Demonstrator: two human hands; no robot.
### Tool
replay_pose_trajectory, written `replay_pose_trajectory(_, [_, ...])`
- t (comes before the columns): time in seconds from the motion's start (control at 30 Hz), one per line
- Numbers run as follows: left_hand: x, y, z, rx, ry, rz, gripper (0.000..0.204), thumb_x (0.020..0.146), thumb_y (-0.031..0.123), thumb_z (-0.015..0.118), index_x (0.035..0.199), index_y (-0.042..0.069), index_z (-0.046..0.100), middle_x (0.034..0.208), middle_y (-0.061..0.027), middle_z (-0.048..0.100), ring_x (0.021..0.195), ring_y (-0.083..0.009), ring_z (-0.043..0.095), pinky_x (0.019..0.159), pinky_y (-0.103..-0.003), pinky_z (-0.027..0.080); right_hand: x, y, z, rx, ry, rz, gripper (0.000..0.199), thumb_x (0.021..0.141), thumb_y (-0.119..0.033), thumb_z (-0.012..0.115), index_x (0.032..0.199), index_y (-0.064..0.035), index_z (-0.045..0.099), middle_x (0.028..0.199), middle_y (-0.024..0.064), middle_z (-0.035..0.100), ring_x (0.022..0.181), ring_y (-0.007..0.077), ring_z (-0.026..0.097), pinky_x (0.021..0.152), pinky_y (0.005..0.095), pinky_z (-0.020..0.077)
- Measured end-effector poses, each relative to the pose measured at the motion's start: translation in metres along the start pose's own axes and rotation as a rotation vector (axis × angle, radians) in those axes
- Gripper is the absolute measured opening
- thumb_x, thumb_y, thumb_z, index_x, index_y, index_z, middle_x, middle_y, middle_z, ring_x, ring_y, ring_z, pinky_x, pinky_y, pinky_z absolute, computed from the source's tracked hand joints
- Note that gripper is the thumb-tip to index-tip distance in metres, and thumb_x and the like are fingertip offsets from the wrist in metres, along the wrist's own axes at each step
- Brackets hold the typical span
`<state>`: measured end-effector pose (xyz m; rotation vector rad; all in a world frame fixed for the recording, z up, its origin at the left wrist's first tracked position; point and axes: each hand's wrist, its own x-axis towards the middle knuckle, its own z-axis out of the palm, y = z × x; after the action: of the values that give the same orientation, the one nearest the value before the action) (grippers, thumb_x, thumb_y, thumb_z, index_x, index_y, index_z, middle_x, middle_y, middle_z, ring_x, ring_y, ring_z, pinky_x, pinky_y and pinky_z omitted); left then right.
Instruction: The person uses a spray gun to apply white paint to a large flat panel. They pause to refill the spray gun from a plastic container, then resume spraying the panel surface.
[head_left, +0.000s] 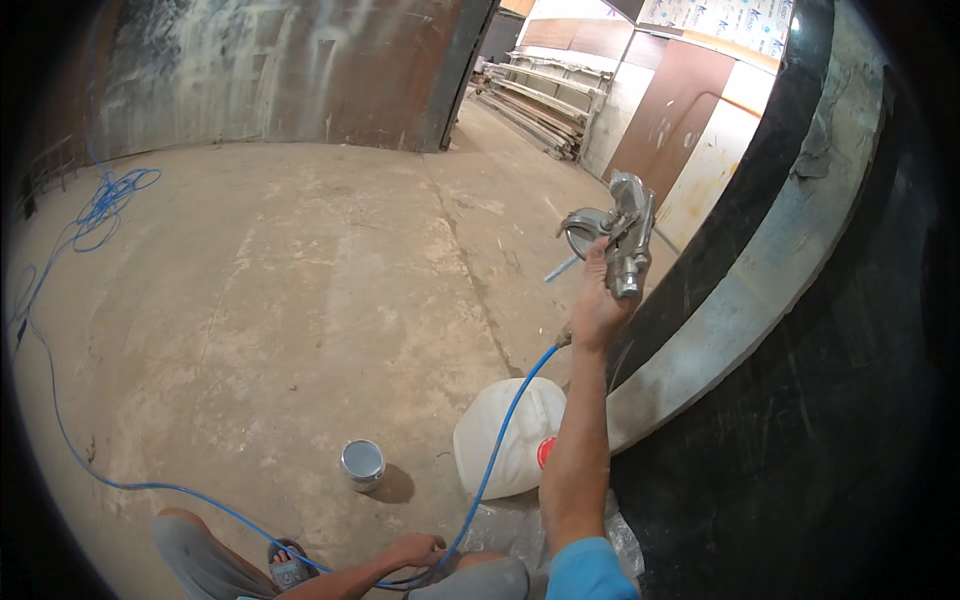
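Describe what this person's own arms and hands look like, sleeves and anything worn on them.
Both hands are bare, no gloves. The right hand leads to a long bare forearm ending in a bright blue short sleeve at the upper arm. The left hand and forearm are bare too; no sleeve shows on that side. No watch, rings or wristbands can be seen on either.

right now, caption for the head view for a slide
Right hand raises a metal spray gun beside a black-and-grey panel; left hand on blue hose.

I'm looking at a workshop: bare dusty concrete floor (300, 280), stained metal wall (250, 80), boards stacked on racks (535, 100) in the back, brown panels (670, 120) leaning, blue air hose (100, 210) trailing across the floor.
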<state>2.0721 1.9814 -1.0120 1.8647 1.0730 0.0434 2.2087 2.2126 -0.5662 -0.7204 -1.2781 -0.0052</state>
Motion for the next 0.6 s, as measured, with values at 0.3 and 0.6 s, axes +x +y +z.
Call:
replay_pose_trajectory(0.3, [0.01,0.006,-0.006,0.115,0.11,0.053,0.037,0.093,0.042,0.057,0.115,0.015,0.069,0.102,-0.019,0.072,0.093,-0.0407,0.068,0.082,-0.05,0.052,-0.004,0.006,-0.013,0.086,-0.07,-0.092,0.041,0.094,-0.004,0.066,0.132,0.0017,0.051,0.116,0.0094,0.065,0.102,0.016,0.062,0.093,0.0327,0.0471])
replay_pose_trajectory(0.6, [0.037,0.04,-0.172,0.004,0.669,0.192,0.019,0.089,0.023,0.067,0.102,0.01,0.07,0.089,-0.0132,0.07,0.079,-0.034,0.067,0.07,-0.043,0.054,-0.089,-0.057,-0.238,0.188,-0.233,0.083,0.065,0.102,-0.029,0.054,0.148,0.0082,0.026,0.14,0.0233,0.046,0.126,0.0324,0.05,0.108,0.0438,0.0405])
